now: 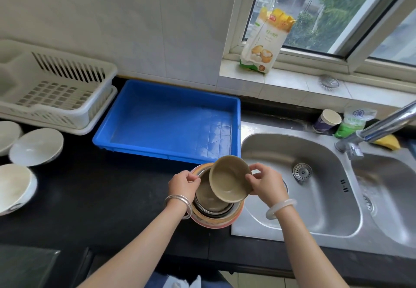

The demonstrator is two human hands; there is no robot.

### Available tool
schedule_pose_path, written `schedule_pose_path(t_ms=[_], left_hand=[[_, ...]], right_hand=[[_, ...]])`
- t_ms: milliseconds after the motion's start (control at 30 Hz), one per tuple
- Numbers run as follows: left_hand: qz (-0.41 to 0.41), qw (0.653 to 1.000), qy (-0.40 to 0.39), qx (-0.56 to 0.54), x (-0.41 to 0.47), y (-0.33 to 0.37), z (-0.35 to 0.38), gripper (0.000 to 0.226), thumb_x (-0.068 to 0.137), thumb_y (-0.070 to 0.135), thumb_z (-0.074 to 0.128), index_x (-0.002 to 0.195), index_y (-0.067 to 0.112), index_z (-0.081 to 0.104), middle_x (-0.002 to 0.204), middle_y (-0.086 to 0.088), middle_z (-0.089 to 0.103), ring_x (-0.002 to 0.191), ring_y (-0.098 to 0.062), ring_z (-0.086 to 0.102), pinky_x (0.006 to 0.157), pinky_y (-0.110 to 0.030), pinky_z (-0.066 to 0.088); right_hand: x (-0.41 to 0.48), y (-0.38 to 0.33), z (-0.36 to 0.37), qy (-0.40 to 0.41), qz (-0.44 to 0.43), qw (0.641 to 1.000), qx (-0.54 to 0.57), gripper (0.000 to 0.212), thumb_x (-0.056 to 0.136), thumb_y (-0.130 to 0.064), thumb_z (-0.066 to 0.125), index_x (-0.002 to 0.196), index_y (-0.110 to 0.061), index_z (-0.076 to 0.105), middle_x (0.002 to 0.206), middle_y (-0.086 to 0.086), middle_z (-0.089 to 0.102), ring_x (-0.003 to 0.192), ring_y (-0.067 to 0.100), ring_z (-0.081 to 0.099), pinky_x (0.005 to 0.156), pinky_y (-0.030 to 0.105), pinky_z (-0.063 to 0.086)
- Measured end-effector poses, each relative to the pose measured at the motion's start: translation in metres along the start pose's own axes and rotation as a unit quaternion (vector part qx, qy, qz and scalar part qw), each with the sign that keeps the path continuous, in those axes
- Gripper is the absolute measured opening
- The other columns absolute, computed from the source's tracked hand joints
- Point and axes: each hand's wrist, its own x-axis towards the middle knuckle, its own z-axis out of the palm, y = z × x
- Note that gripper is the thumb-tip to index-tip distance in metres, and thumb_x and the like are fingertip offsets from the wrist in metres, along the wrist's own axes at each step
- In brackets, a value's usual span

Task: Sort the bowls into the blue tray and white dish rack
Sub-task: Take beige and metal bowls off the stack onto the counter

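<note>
Olive bowl (228, 180), tilted above stack (216, 222), lower centre: right hand (266, 183) fingers pinch its rim, left hand (183, 185) fingers grip stack rim. Risk: edge pinch slips, bowl drops.

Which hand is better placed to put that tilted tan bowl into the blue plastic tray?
The right hand: it already pinches the round tan bowl by its rim, while the left hand holds the bowl stack below.
</note>
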Motion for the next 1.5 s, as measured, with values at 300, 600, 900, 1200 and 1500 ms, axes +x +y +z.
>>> schedule_pose_path(t_ms=[300,600,900,1200,1500], left_hand=[[-0.062,0.982,0.031,-0.177,0.010,-0.009,-0.051,0.004,0.081,0.011,0.066,0.077,0.013,0.065,0.083,-0.005,0.069,0.077,-0.016,0.069,0.062,-0.024,0.058],[-0.147,0.921,0.190,-0.305,0.014,-0.081,-0.144,0.013,0.081,0.001,0.063,0.069,0.005,0.061,0.076,-0.009,0.062,0.072,-0.018,0.062,0.060,-0.027,0.054],[-0.231,0.852,0.299,-0.362,0.014,-0.169,-0.206,0.006,0.083,-0.001,0.060,0.078,0.001,0.059,0.073,-0.010,0.057,0.076,-0.024,0.058,0.076,-0.036,0.054],[-0.279,0.811,0.341,-0.385,0.020,-0.218,-0.232,0.021,0.083,-0.002,0.060,0.066,0.008,0.056,0.075,-0.012,0.057,0.081,-0.029,0.059,0.080,-0.040,0.055],[-0.290,0.801,0.347,-0.391,0.024,-0.229,-0.241,0.020,0.084,-0.003,0.058,0.067,0.008,0.054,0.089,-0.018,0.059,0.081,-0.033,0.060,0.079,-0.041,0.055]], right_hand=[[-0.001,-0.054,0.001,-0.007,-0.042,0.993,0.105,0.012,0.084,-0.009,0.064,0.082,-0.020,0.065,0.072,0.005,0.069,0.054,0.011,0.066,0.052,0.025,0.058],[0.024,-0.112,0.097,-0.135,-0.037,0.982,0.127,0.014,0.086,-0.003,0.059,0.080,-0.015,0.062,0.063,0.009,0.058,0.045,0.011,0.057,0.042,0.019,0.050],[0.044,-0.164,0.230,-0.215,-0.015,0.972,0.094,0.010,0.086,-0.007,0.059,0.088,-0.017,0.061,0.096,0.014,0.063,0.072,0.023,0.067,0.063,0.033,0.059],[0.035,-0.206,0.328,-0.245,0.020,0.965,0.086,0.025,0.089,-0.002,0.052,0.111,-0.012,0.059,0.099,0.011,0.061,0.065,0.015,0.063,0.047,0.019,0.054],[0.045,-0.219,0.365,-0.279,0.106,0.948,0.108,0.038,0.090,0.001,0.050,0.127,-0.008,0.050,0.122,0.019,0.057,0.092,0.031,0.063,0.067,0.032,0.057]])
